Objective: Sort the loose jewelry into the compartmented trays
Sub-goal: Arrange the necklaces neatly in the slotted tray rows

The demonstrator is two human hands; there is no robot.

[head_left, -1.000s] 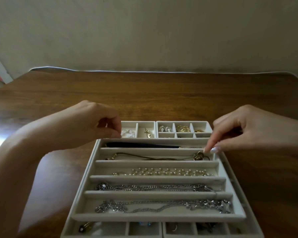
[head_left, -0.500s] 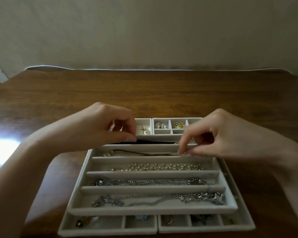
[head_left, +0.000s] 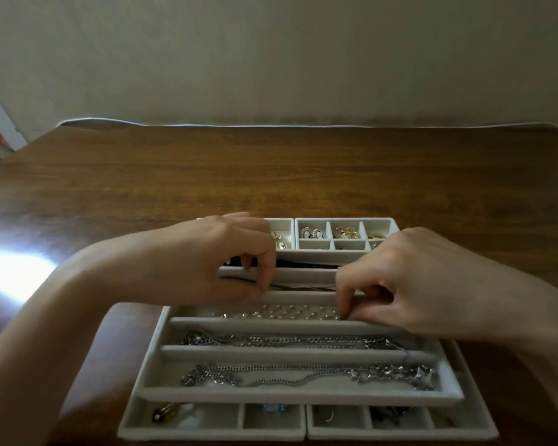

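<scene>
Wooden table (head_left: 271, 175), grey velvet slotted tray (head_left: 152, 355).

- The scene is dimly lit, with a warm, yellowish-brown cast.
- A bright white glare patch is seen on the wooden table (head_left: 271, 175) at the left edge, so light is taken to enter from the left.
- The wall (head_left: 271, 53) is shaded grey, darker towards the corners.
- Straight lines are bowed near the edges by the wide lens.
- Both hands are slightly blurred; fine detail is soft throughout.

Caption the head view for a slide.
Both hands work over a long-slotted tray holding chains and pearls.
</scene>
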